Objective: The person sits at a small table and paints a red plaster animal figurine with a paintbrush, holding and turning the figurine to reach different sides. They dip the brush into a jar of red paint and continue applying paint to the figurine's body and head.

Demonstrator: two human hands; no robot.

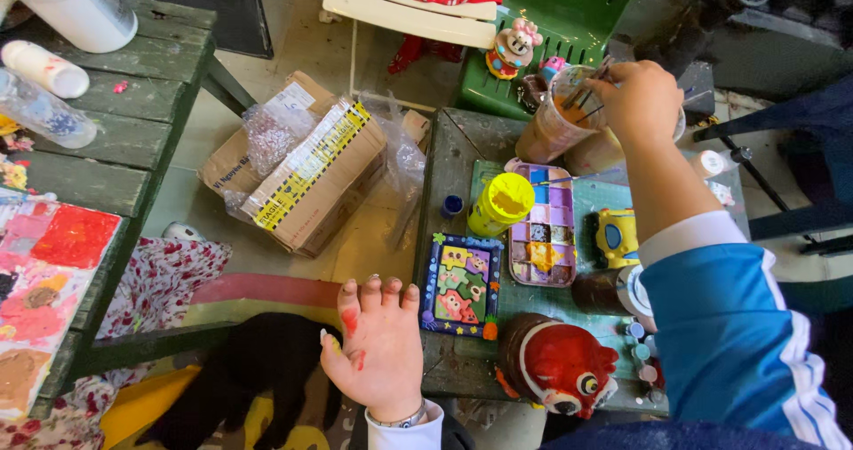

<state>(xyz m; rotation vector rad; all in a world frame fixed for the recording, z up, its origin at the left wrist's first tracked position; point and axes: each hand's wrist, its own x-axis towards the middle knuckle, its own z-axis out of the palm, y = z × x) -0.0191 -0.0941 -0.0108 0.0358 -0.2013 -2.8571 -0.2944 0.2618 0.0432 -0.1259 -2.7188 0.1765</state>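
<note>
We close our right hand (638,99) on thin, light brushes (586,103) in the fragile cup (558,117) at the table's (458,361) far edge, gripping mid-handle, while our left hand (380,348) rests open.

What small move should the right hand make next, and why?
Probably lift the brush out of the cup. The right hand is over the cup, pinching something among the brush handles, while the red figurine and the paint tray sit nearer the body. The left hand, smeared red, rests flat at the table edge.
</note>
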